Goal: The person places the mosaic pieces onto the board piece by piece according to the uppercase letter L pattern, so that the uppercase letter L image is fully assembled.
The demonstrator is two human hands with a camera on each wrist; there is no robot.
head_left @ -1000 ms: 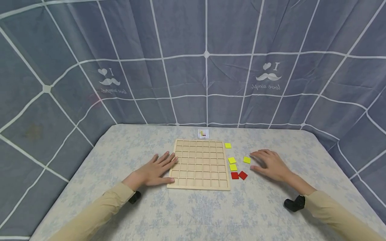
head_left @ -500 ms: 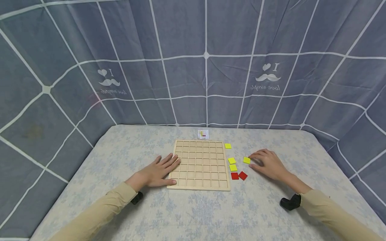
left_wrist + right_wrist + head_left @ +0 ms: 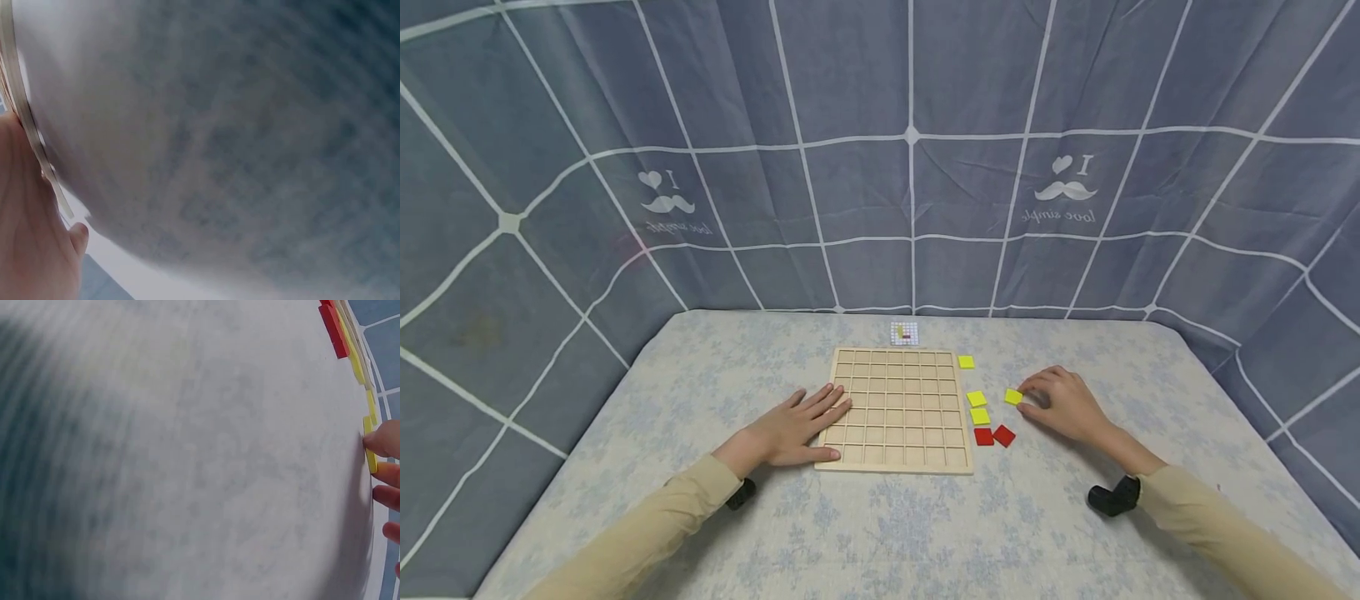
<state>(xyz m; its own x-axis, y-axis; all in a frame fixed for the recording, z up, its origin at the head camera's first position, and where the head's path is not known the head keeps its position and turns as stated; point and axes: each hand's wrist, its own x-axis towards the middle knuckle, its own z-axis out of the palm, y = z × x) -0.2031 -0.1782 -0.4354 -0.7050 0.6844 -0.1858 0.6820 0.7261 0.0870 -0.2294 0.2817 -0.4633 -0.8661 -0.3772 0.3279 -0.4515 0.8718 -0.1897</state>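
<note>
My left hand [image 3: 792,429] lies with its fingers spread over the left edge of a wooden grid board [image 3: 910,457]. In the left wrist view that hand [image 3: 37,219] shows against the board's edge [image 3: 28,119]. On the right, my right hand [image 3: 1066,407] pinches a square yellow tile [image 3: 1013,397] between thumb and fingers at its right side. The right wrist view shows the thumb on this yellow tile [image 3: 370,447], with a fingertip at its lower end and the other fingers curled beside it.
Between the board and my right hand lie several yellow tiles [image 3: 976,399] and two red tiles, one straight [image 3: 983,437] and one turned cornerwise [image 3: 1004,436]. A small printed pattern card [image 3: 904,333] lies behind the board. A grey-blue curtain [image 3: 865,192] hangs beyond the table's cloth [image 3: 880,533].
My right hand has moved slightly left and its thumb and fingers have closed on the yellow tile. My left hand has slid a little further onto the board.
</note>
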